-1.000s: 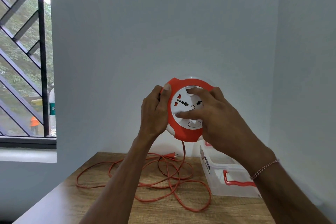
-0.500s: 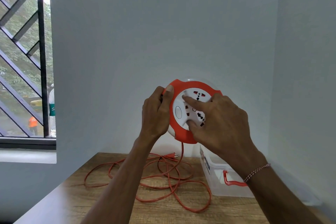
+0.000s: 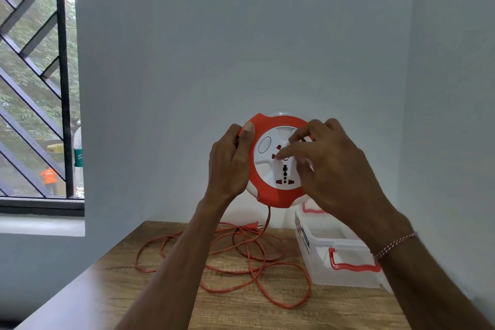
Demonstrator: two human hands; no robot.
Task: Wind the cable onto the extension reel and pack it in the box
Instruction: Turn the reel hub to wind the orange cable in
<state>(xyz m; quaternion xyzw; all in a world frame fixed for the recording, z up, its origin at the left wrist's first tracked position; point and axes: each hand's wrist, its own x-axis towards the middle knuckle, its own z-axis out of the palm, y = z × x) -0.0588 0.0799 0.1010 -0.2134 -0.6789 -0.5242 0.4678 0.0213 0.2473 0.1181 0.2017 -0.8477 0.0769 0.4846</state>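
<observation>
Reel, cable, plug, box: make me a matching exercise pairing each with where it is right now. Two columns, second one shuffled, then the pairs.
Column one:
1. reel
2. cable
3. plug
4. box

Column two:
A. standing on the table at the right, by the wall
B. held up off the table between both hands
C. lying at the table's far edge
D. sprawled in loose loops on the table

Pairs: 1-B, 2-D, 3-C, 4-A
</observation>
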